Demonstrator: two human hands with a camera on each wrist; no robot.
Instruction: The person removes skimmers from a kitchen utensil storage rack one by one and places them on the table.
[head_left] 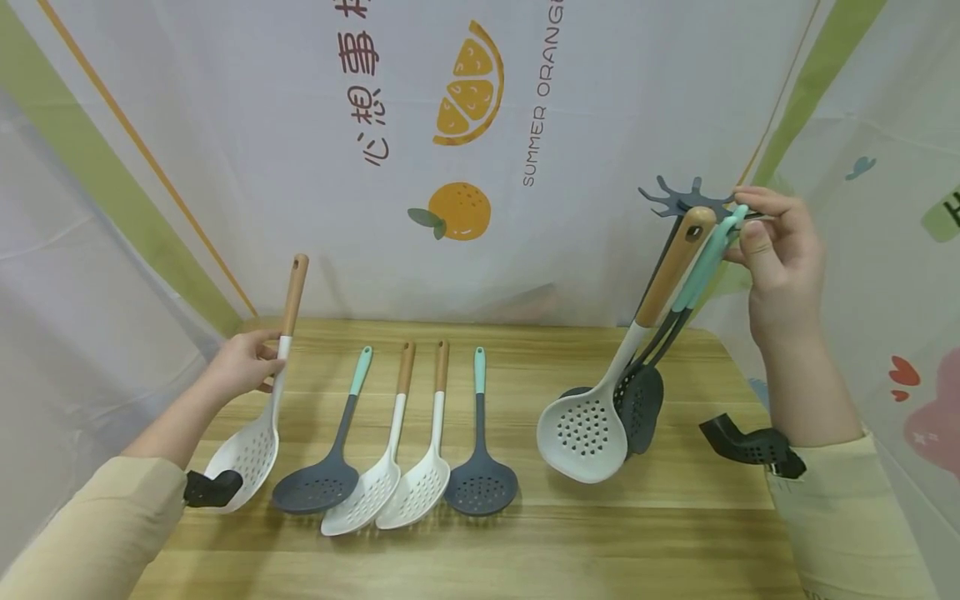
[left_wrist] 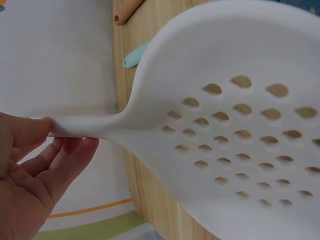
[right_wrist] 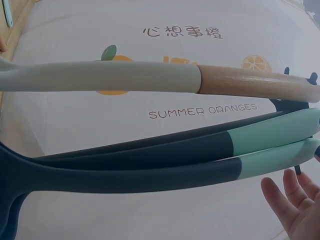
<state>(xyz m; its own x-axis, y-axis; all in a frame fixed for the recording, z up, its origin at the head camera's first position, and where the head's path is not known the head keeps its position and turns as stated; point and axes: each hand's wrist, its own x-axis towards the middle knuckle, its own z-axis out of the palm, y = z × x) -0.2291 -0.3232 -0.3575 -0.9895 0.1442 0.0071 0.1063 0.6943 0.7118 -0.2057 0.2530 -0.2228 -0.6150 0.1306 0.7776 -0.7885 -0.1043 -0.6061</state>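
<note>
My left hand pinches the white shaft of a wooden-handled skimmer at the far left, handle up. In the left wrist view the thumb and fingers hold the shaft behind the perforated bowl. At the right, my right hand is at the top of a dark pronged rack, thumb and fingers pinching the end of a mint-handled dark skimmer. Another mint-handled skimmer hangs close beside it. A white skimmer with a wooden handle hangs in front, partly covering the dark bowls.
Between the hands, a row of skimmers lies on the wooden table: a mint-handled dark one, two white ones and another dark one. A printed white curtain stands behind.
</note>
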